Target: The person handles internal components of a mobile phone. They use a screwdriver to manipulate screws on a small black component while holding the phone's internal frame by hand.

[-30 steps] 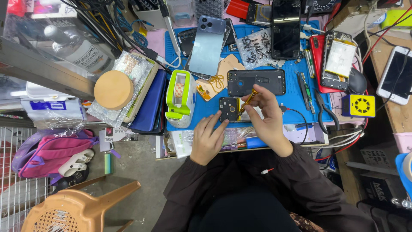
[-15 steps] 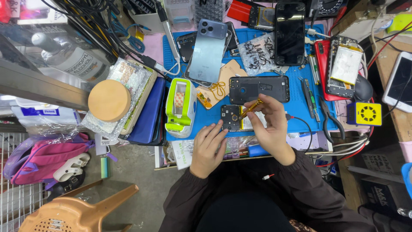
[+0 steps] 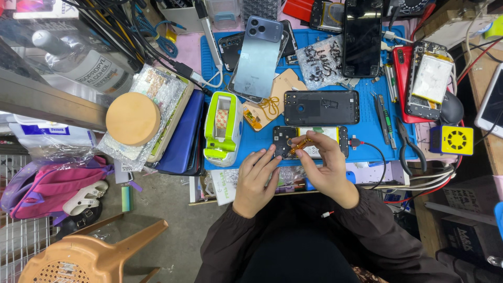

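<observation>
At nine o'clock from the hands a round wooden lid [image 3: 133, 118] lies on a wrapped bundle, and nearer, at ten o'clock, stands a green-and-white tape dispenser [image 3: 222, 129] at the edge of the blue mat [image 3: 367, 141]. The left hand [image 3: 255, 178] rests flat, fingers together, its tips steadying the left end of the opened phone [image 3: 311, 142] that lies on the mat's near edge. The right hand [image 3: 326, 169] pinches a thin orange strip [image 3: 302, 145] between thumb and forefinger, just over the phone's open back. At twelve o'clock lies a black back cover [image 3: 321, 107]; at three o'clock, pliers [image 3: 406, 147] and a yellow box [image 3: 451, 140]. It seems the strip is being seated or lifted; that calls for a fine, steady pinch while the other hand keeps the phone from sliding.
</observation>
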